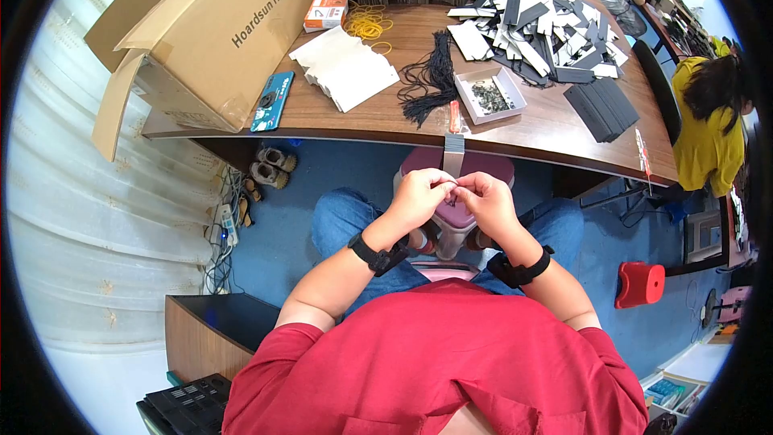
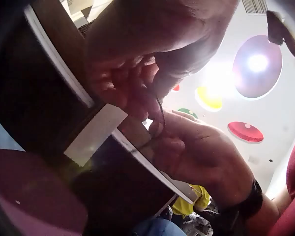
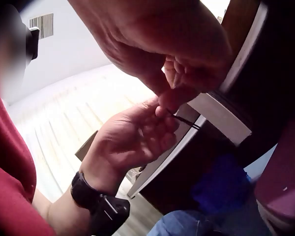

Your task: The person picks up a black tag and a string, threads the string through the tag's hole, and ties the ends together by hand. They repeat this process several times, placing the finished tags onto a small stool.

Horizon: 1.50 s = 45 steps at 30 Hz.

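Both hands meet above a pink stool, in front of the table edge. My left hand point(image 1: 422, 196) and my right hand point(image 1: 487, 200) pinch a thin dark cord point(image 2: 162, 115) between thumbs and fingertips. The right wrist view shows two thin dark strands point(image 3: 187, 121) hanging out from the pinched fingertips. Just beyond the hands, a stack of grey strips point(image 1: 453, 155) juts from the table edge. On the table nearby lie a bundle of black cords point(image 1: 435, 76) and a white tray point(image 1: 493, 115) holding small dark pieces.
The table point(image 1: 354, 122) also bears a cardboard box point(image 1: 217, 40), white sheets point(image 1: 346, 72), yellow rubber bands point(image 1: 368, 22), a blue phone-like item point(image 1: 272, 102), a heap of black and white tags point(image 1: 535, 28) and dark cards point(image 1: 602, 109). A red stool point(image 1: 640, 284) stands right.
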### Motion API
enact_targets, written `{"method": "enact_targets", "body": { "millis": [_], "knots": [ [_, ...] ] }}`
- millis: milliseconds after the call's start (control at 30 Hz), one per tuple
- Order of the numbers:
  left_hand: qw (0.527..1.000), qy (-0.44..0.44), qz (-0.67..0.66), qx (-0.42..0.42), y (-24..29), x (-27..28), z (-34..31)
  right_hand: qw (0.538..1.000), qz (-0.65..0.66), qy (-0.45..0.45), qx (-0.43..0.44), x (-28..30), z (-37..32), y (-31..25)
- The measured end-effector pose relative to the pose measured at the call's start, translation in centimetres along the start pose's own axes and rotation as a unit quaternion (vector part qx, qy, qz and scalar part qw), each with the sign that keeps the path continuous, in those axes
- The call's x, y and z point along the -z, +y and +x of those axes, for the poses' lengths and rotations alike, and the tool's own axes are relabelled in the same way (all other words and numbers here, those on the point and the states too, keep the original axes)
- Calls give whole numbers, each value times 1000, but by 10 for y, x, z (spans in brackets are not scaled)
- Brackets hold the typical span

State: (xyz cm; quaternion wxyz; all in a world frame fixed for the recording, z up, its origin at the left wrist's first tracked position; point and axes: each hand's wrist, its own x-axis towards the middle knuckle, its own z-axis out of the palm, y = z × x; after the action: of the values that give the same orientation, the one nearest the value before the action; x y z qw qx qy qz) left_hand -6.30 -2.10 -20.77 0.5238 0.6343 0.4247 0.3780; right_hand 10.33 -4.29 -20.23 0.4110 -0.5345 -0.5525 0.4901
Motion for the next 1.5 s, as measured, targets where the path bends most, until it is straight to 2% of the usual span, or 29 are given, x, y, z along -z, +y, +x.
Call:
{"method": "enact_targets", "body": {
  "millis": [33, 100, 133, 167, 233, 300, 467, 567, 633, 733, 867, 900, 1000, 1200, 1300, 1400, 1433, 1500],
  "knots": [
    [1000, 10, 25, -1, -1, 2, 2, 999, -50, 8, 2, 1, 1, -2],
    [997, 30, 73, -3, -4, 4, 6, 997, -55, 34, 44, 1, 6, 1],
    [998, 43, 49, -2, -5, 5, 8, 995, -57, 47, 65, 1, 10, 5],
    [998, 55, 24, 0, -5, 6, 12, 987, -75, 63, 127, 1, 17, 6],
    [995, 83, -51, -11, -11, 4, 18, 997, 1, 40, 60, 4, 25, 3],
    [990, 112, -87, 15, -15, 4, 23, 995, 91, 36, 8, 3, 30, -4],
    [962, 172, -203, 52, -24, -11, 23, 994, 68, 76, -25, -1, 37, 11],
    [963, 175, -194, 70, -34, -14, 19, 992, 95, 72, -51, -4, 34, 25],
    [957, 172, -218, 81, -37, -13, 14, 988, 132, 70, -36, -5, 30, 33],
    [963, 173, -206, 27, -26, -12, 15, 988, 130, 83, 7, -4, 23, 14],
    [970, 218, -110, -5, -21, -13, 25, 990, 76, 115, -2, -4, 32, 3],
    [969, 235, -68, -46, -26, -15, 25, 989, 81, 120, -3, -5, 33, 4],
    [967, 235, -94, 7, -31, -16, 23, 988, 68, 138, 4, -9, 32, 12],
    [965, 258, -40, 7, -55, -20, 25, 990, 49, 132, -6, -9, 37, 35],
    [964, 257, -50, -55, -46, -19, 21, 987, 37, 149, 47, -9, 31, 30],
    [954, 265, 63, -122, -21, -12, 24, 975, -23, 191, 106, -11, 33, 14],
    [937, 273, 147, -159, -10, -10, 24, 969, -53, 209, 116, -11, 34, 7],
    [915, 282, 200, -209, -12, -8, 27, 963, -88, 220, 126, -11, 33, 4]
  ]
}}
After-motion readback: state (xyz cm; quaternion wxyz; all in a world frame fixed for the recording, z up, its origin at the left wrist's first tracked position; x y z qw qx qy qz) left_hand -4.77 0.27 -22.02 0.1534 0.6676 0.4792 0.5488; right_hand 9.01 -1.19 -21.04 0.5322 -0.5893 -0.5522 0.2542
